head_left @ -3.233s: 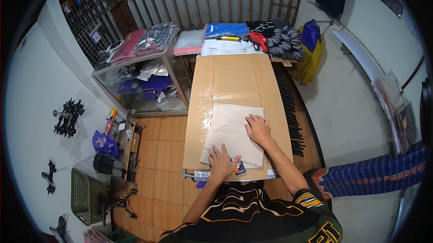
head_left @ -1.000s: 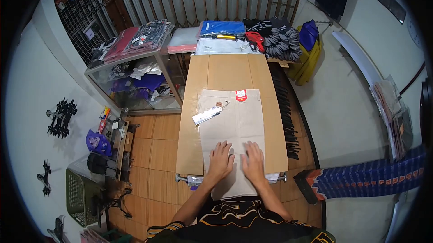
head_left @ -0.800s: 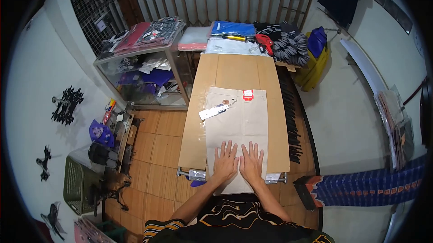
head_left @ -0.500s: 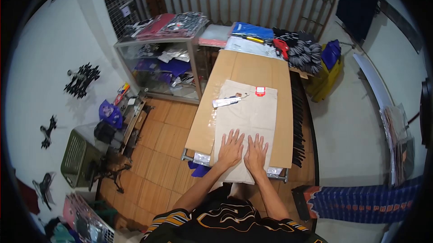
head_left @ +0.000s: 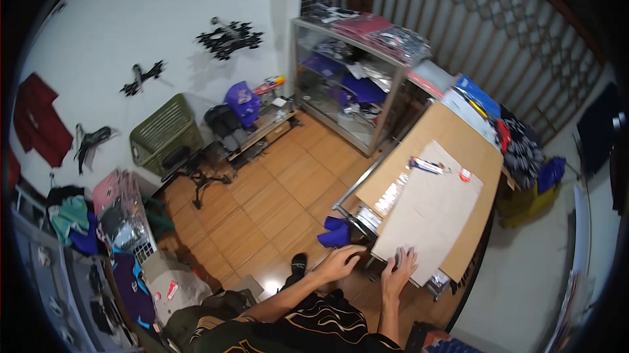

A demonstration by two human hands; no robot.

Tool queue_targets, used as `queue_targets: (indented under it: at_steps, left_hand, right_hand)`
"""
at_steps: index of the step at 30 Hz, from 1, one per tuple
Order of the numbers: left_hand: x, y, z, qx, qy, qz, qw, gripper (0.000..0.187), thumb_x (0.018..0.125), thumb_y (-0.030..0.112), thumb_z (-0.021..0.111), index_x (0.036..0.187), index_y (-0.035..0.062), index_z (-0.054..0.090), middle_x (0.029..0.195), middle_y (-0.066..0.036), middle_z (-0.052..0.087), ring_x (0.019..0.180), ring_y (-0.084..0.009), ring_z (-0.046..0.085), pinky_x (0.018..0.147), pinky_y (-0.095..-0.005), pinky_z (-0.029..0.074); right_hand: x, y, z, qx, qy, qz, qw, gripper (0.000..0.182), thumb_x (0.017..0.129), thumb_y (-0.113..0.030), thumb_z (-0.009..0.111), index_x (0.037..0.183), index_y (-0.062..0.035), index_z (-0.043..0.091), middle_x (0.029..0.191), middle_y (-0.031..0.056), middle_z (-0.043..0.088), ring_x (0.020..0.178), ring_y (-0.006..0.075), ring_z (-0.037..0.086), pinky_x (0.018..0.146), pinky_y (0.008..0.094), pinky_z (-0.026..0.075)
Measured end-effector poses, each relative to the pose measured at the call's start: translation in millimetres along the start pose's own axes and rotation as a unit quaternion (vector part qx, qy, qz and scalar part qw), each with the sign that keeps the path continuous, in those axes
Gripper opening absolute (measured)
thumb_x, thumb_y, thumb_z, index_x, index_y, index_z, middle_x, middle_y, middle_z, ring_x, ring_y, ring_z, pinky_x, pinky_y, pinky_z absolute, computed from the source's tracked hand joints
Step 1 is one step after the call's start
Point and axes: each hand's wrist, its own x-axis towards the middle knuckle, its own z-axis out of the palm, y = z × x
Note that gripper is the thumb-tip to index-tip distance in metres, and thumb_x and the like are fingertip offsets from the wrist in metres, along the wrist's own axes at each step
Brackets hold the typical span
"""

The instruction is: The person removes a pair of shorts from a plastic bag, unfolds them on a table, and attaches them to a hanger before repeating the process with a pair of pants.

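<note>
Folded beige cloth trousers [head_left: 439, 202] lie on a cardboard-topped table [head_left: 452, 120]. They carry a red tag [head_left: 465, 175] and a dark and white label [head_left: 427, 166]. My right hand [head_left: 399, 266] is at the near end of the cloth, fingers apart, touching its lower edge. Off the table's left side, my left hand [head_left: 344, 262] hangs over the floor with its fingers curved and apart, holding nothing.
A glass cabinet [head_left: 347, 84] with packed garments stands beyond the table. To the left are a green basket [head_left: 167, 133], a black stool [head_left: 190, 166] and a pile of bagged clothes [head_left: 121, 205]. Striped fabric [head_left: 521, 143] lies at the table's far right. Purple cloth [head_left: 335, 232] hangs by the table leg.
The view has swung left. My left hand has come off the cloth and moved left past the table edge. My right hand has drawn back to the cloth's near end.
</note>
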Motion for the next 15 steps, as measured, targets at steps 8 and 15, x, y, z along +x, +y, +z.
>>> queue_targets:
  at_steps: [8,15]
  left_hand:
    - [-133.0,-103.6,-182.2,0.039,0.077,-0.270,0.959,0.032,0.096,0.012,0.059,0.126,0.0006,0.063,0.116,-0.020,0.071,0.105,-0.0306,0.071,0.092,-0.0387,0.055]
    - [-158.2,-148.0,-338.7,0.097,0.172,-0.295,0.935,0.042,0.095,0.019,0.063,0.131,-0.0026,0.059,0.121,-0.025,0.068,0.114,-0.0362,0.067,0.097,-0.0416,0.053]
  right_hand:
    - [-37.5,-142.5,117.7,0.133,-0.185,-0.223,0.948,0.026,0.085,-0.006,0.067,0.111,-0.0025,0.067,0.140,0.0272,0.053,0.130,0.0444,0.050,0.111,0.0527,0.037]
    - [-20.0,-187.2,307.6,0.136,-0.470,-0.162,0.857,0.035,0.088,-0.012,0.067,0.120,0.0021,0.066,0.113,0.0240,0.071,0.104,0.0339,0.071,0.092,0.0414,0.056]
